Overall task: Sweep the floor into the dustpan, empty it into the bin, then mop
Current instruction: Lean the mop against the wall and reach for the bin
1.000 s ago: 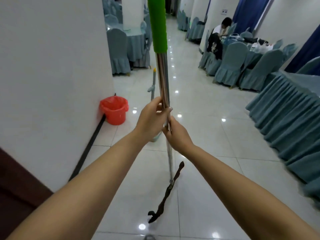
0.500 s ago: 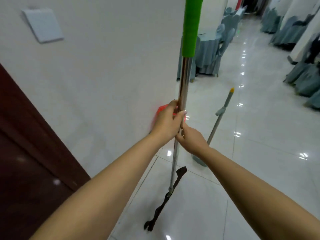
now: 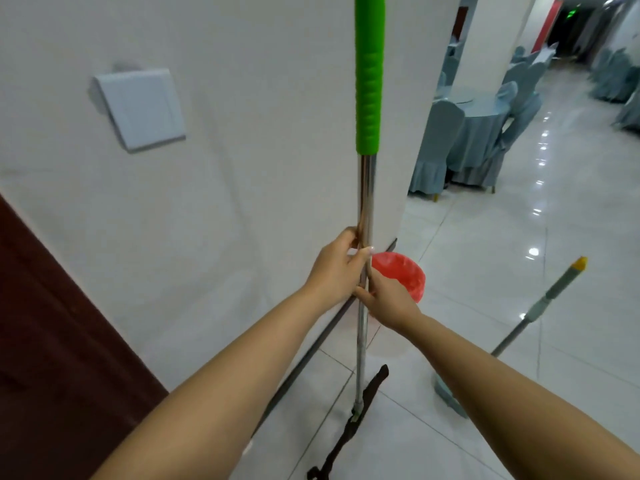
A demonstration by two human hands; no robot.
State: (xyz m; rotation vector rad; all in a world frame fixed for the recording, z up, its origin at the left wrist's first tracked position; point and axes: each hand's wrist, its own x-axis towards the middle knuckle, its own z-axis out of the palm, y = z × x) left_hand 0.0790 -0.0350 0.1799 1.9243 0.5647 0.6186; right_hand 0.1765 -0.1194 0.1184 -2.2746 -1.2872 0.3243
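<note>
Both hands, the left hand (image 3: 337, 268) stacked directly above the right hand (image 3: 388, 299), are gripping the mop pole (image 3: 363, 202). The pole is standing near-vertical, its dark mop head (image 3: 349, 434) trailing on the floor (image 3: 519, 271) just near of the hands, with the red bin (image 3: 403, 275) just beyond them.

Two bare forearms seen entering from the lower edge of the frame, no sleeves worn as far as is shown, left hand (image 3: 337, 268) and right hand (image 3: 391, 301) uncovered near the frame's centre, a pale polished thumbnail seen on the left hand
</note>
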